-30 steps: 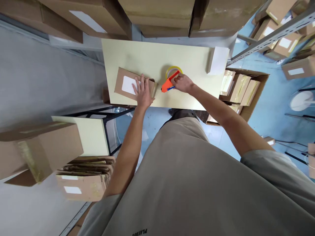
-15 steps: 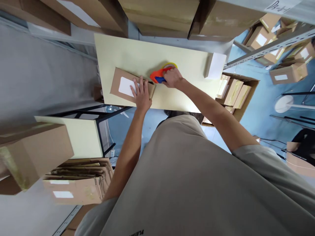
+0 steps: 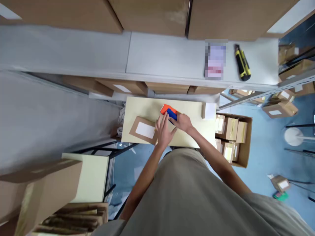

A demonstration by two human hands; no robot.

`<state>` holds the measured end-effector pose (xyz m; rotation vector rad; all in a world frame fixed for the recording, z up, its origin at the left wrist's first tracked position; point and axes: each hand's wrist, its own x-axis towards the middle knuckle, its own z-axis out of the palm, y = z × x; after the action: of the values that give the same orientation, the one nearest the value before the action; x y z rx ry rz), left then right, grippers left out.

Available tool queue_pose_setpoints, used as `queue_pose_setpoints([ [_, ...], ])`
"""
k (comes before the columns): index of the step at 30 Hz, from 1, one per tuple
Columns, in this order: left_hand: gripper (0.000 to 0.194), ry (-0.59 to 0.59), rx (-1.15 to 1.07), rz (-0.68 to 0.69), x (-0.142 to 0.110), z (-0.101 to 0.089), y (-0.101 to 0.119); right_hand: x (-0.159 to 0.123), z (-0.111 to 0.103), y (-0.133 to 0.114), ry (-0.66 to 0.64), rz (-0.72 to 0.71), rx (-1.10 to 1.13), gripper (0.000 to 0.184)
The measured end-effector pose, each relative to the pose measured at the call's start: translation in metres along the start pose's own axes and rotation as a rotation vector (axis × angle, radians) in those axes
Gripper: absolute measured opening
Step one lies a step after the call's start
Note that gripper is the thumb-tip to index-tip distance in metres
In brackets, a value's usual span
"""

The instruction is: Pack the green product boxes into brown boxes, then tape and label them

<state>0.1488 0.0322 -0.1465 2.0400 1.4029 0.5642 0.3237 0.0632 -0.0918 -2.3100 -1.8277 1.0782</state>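
Orange and blue, the tape dispenser (image 3: pixel 169 111) is near the frame's centre, grasped in the right hand (image 3: pixel 184 122) over the pale table (image 3: pixel 142 106). The left hand (image 3: pixel 164 132) extends its fingers between dispenser and cardboard box (image 3: pixel 143 131), left of centre; whether they grip anything, I cannot tell. A knife (image 3: pixel 242 62) lies upper right.

From where I sit, the shirt (image 3: pixel 192 196) fills my near view: plain grey with a slight olive cast, softly shaded, narrowing to a curved far edge. At near right, the right sleeve (image 3: pixel 273 213) is short, loose and faintly creased; of the matching left sleeve (image 3: pixel 109 227), I get only a strip. Both slim forearms run bare to the bare left hand (image 3: pixel 165 132) and right hand (image 3: pixel 184 122).
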Motion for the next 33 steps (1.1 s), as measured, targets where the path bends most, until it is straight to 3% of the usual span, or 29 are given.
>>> queue_pose_setpoints([
  [5,0.073,0.296,-0.015,0.229,0.059,-0.032,0.052,-0.018,-0.077,-0.032,0.258,-0.103,-0.020,0.053],
  [8,0.068,0.417,-0.135,0.343,0.117,-0.052,0.076,0.002,-0.129,-0.055,0.461,-0.201,-0.080,0.061],
  [11,0.068,0.501,-0.302,0.344,0.173,-0.061,0.093,0.039,-0.163,-0.073,0.590,-0.321,-0.143,0.059],
  [14,0.075,0.493,-0.372,0.252,0.211,-0.061,0.094,0.082,-0.176,-0.081,0.641,-0.390,-0.171,0.056],
  [16,0.080,0.403,-0.323,0.215,0.223,-0.059,0.088,0.108,-0.176,-0.080,0.630,-0.390,-0.181,0.056],
  [19,0.076,0.249,-0.180,0.217,0.217,-0.055,0.073,0.127,-0.176,-0.077,0.579,-0.355,-0.192,0.061],
  [21,0.072,0.211,-0.099,0.206,0.198,-0.052,0.058,0.121,-0.173,-0.076,0.591,-0.345,-0.181,0.066],
  [24,0.070,0.215,-0.031,0.090,0.146,-0.045,0.018,0.089,-0.152,-0.069,0.681,-0.360,-0.107,0.068],
  [27,0.074,0.186,0.021,-0.129,0.075,-0.039,-0.039,0.051,-0.086,-0.047,0.653,-0.357,0.036,0.066],
  [30,0.081,0.130,0.076,-0.369,0.008,-0.039,-0.093,0.017,0.021,-0.020,0.214,-0.210,0.163,0.059],
  [33,0.086,0.108,0.143,-0.505,-0.023,-0.046,-0.131,-0.008,0.121,-0.010,-0.412,-0.026,0.238,0.051],
])
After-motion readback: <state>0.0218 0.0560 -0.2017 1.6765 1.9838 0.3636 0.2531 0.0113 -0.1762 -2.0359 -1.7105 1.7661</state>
